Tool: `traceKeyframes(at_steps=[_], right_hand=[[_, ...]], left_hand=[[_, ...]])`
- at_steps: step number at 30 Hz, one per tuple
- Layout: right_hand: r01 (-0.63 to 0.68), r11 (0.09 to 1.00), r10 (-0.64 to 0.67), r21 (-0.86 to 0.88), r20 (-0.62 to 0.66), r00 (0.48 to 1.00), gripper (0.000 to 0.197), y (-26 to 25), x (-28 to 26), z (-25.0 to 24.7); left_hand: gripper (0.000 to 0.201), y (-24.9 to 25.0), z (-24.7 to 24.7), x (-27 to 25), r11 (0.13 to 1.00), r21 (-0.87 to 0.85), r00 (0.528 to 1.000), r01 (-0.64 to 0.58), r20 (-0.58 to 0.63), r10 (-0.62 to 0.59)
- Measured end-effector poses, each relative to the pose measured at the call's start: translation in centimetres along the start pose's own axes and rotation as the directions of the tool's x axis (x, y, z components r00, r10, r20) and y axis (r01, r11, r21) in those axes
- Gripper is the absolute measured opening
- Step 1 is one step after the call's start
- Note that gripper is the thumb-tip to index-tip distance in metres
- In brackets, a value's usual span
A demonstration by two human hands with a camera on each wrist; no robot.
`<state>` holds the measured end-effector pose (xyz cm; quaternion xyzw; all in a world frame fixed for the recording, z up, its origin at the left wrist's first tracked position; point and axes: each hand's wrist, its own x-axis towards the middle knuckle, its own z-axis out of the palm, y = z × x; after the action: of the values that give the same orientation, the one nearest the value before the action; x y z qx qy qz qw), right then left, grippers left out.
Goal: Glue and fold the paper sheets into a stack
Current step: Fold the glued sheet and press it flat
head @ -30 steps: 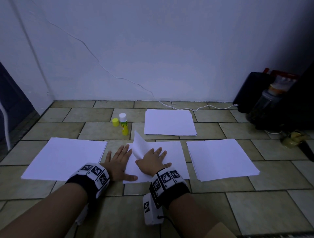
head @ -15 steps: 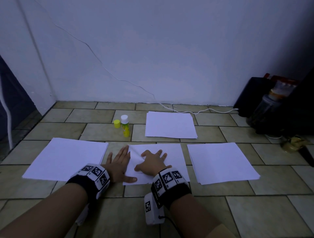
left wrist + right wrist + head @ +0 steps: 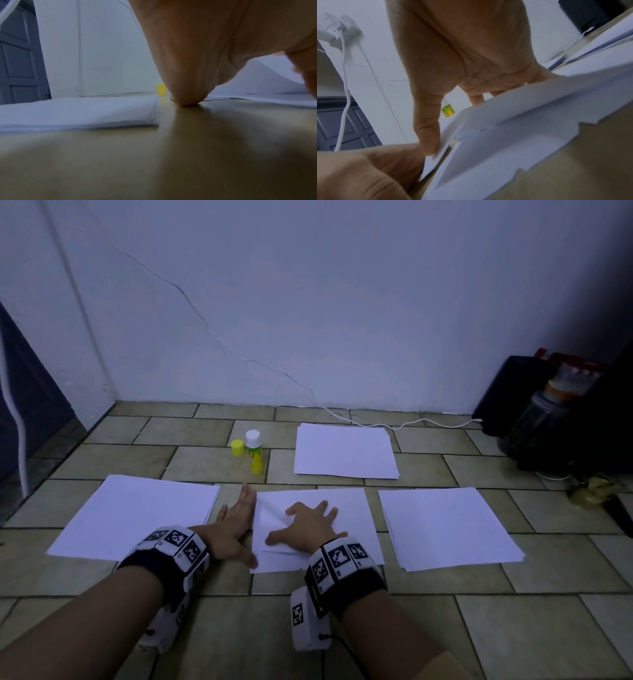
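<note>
A white sheet (image 3: 349, 518) lies on the tiled floor in front of me, its left corner folded over flat. My right hand (image 3: 310, 525) presses on the fold with fingers spread; in the right wrist view its thumb (image 3: 426, 129) touches the paper's edge (image 3: 513, 108). My left hand (image 3: 236, 525) lies flat on the floor along the sheet's left edge, thumb at its near corner. A yellow glue stick (image 3: 254, 451) stands behind, uncapped, with its yellow cap (image 3: 237, 447) beside it. Three more paper piles lie left (image 3: 137, 515), behind (image 3: 344, 451) and right (image 3: 445, 525).
A white cable (image 3: 394, 425) runs along the wall's foot to a dark box (image 3: 507, 395) at back right. A jar (image 3: 544, 412) and a small yellowish object (image 3: 591, 491) stand near it. A dark door (image 3: 18, 54) is at the left.
The sheet's raised left corner has come down and now lies flat under my right hand. My left hand stayed beside the sheet.
</note>
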<state>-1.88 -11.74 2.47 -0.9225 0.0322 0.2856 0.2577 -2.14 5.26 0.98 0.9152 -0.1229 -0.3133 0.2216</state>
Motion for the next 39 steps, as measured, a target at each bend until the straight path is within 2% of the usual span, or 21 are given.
traceKeyframes(at_steps=[5,8,11,16,21,27,30,32,36,39], right_hand=[[0.001,1.000,-0.001,0.003,-0.004,1.000,0.079,0.1,0.0,0.0],[-0.018,1.000,0.018,0.017,0.000,1.000,0.062,0.0,0.1,-0.2],[-0.034,0.999,0.034,0.007,0.007,0.999,0.043,-0.2,0.2,-0.4],[-0.023,1.000,0.023,-0.009,0.014,1.000,0.055,-0.3,0.0,-0.4],[-0.024,0.999,0.024,-0.039,-0.001,1.000,0.058,-0.2,0.2,0.0],[-0.024,0.998,0.023,-0.060,-0.016,1.000,0.062,-0.1,0.4,0.1],[-0.027,0.995,0.024,-0.091,-0.025,0.999,0.063,-0.3,0.7,0.1],[-0.043,0.993,0.040,-0.114,-0.024,0.999,0.064,-0.6,0.8,0.2],[-0.069,0.977,0.072,-0.200,0.009,0.997,0.083,-1.4,0.6,0.4],[-0.005,0.938,0.016,-0.347,0.029,0.999,0.097,-2.0,1.0,0.5]], left_hand=[[0.138,0.0,0.0,0.1,1.000,-0.006,1.000,0.024,0.006,-0.024],[0.133,-0.3,0.2,0.1,1.000,-0.023,1.000,0.013,-0.003,-0.013],[0.120,-0.4,-0.2,0.0,0.999,-0.050,1.000,0.004,0.014,-0.003],[0.092,0.0,-0.3,0.3,0.996,-0.089,1.000,0.008,-0.022,-0.010],[0.094,0.0,-0.2,0.5,0.997,-0.070,0.999,0.015,-0.041,-0.018],[0.094,0.1,0.5,0.8,0.992,0.127,0.998,0.022,-0.065,-0.014],[0.110,0.9,0.4,1.2,0.943,0.322,0.995,0.082,-0.082,-0.059],[0.118,1.7,0.1,1.3,0.902,0.416,0.993,0.115,-0.049,-0.105],[0.119,2.6,-0.2,1.6,0.823,0.554,0.991,0.123,-0.026,-0.131],[0.121,2.3,0.0,1.8,0.809,0.570,0.988,0.142,-0.025,-0.155]])
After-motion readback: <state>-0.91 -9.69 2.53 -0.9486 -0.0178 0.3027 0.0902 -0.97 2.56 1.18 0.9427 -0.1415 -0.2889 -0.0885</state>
